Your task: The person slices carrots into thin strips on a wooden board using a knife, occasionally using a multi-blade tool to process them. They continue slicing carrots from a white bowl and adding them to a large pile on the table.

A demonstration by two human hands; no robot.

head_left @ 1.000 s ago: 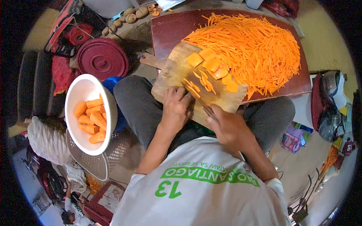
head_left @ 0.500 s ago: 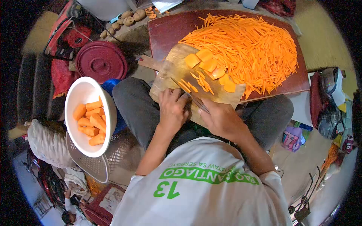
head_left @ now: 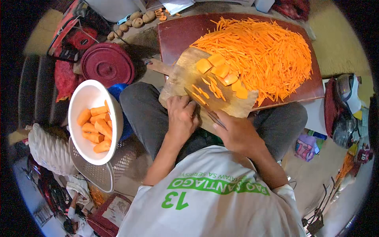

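Note:
My right hand (head_left: 237,131) is wrapped round the handle of a knife (head_left: 213,117), whose blade points up and left over a wooden cutting board (head_left: 179,77). At the board's lower left edge, my left hand (head_left: 182,115) has its fingers curled beside the blade; whatever lies under them is hidden. Thin carrot sticks (head_left: 215,89) lie just above the blade. Thicker carrot pieces (head_left: 221,70) sit higher on the board. Beyond them a large heap of shredded carrot (head_left: 264,55) covers much of a dark red table (head_left: 173,33).
To the left, a white bowl (head_left: 75,122) holds several peeled carrots (head_left: 103,128), with a grey perforated basket (head_left: 94,177) below it. A dark red lid (head_left: 107,65) and potatoes (head_left: 137,22) are at the upper left. Another person (head_left: 81,225) is at the lower left.
The knife and my right hand have shifted slightly down and right, away from my left fingers. The whole view has moved a little.

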